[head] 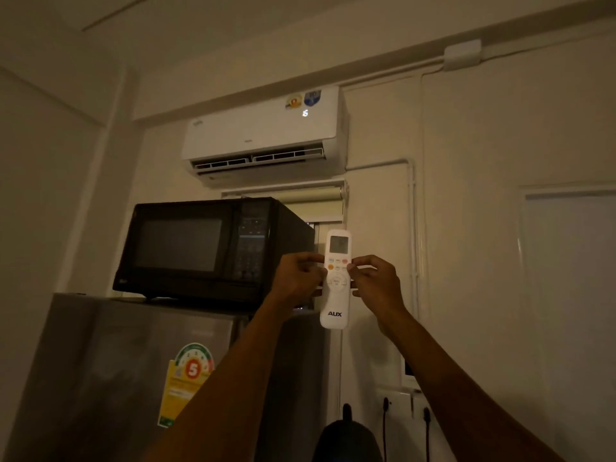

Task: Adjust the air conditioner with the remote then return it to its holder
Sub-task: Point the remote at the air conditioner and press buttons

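A white remote [336, 305] with an AUX label and a small screen is held upright in front of me, its buttons facing me. My left hand [297, 278] grips its left edge. My right hand [375, 281] grips its right edge, thumb on the buttons near the top right. High on the wall hangs the white air conditioner [263, 138], its lower flap open and a lit digit on its front. I see no holder for the remote.
A black microwave [206, 248] stands on a grey fridge [110, 378] at the left. A rolled blind [310, 195] hangs under the air conditioner. Wall sockets with plugged cables [405, 408] sit low right, beside a dark rounded object [346, 438].
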Available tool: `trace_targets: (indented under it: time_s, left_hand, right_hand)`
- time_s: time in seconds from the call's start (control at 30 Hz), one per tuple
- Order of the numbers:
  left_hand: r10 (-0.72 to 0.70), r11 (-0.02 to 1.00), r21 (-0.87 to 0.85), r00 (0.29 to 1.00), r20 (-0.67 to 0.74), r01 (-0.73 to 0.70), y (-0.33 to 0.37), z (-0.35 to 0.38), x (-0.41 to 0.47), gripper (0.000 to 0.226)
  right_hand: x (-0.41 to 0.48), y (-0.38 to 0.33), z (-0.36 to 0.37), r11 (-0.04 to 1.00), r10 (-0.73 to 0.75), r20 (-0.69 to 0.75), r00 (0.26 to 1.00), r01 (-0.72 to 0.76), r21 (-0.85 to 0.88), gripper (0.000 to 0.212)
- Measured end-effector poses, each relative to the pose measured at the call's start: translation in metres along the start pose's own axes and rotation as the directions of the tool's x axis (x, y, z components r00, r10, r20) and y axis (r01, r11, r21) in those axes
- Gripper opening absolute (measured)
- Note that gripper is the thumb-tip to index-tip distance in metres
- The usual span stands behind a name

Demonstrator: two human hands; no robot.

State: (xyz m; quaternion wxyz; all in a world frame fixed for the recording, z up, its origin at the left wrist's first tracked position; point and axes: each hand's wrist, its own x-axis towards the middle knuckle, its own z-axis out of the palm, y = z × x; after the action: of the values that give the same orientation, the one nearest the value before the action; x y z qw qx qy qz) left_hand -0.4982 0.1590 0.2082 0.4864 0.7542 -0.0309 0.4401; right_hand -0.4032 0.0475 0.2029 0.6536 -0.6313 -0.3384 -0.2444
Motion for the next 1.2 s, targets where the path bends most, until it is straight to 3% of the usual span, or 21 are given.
trace_targets:
  time_s: [0.43, 0.97, 1.2]
  left_hand:
    - [-0.031, 0.996, -0.079, 0.999, -0.031, 0.029, 0.054, -0.086, -0.086, 0.030]
    - [-0.020, 0.989, -0.145, 0.998, 0.054, 0.028, 0.091, -0.194, -0.147, 0.028]
    - [-0.003, 0.982, -0.187, 0.997, 0.080, 0.018, 0.090, -0.252, -0.166, 0.028]
  right_hand:
    - [-0.092, -0.096, 0.021, 0.999, 0.007, 0.022, 1.000, -0.007, 0.036, 0.018]
    - [-0.178, -0.191, 0.071, 0.999, 0.038, -0.022, 0.999, -0.037, 0.039, 0.017]
    - [-0.216, -0.226, 0.110, 0.994, 0.080, -0.052, 0.995, -0.076, 0.075, 0.028]
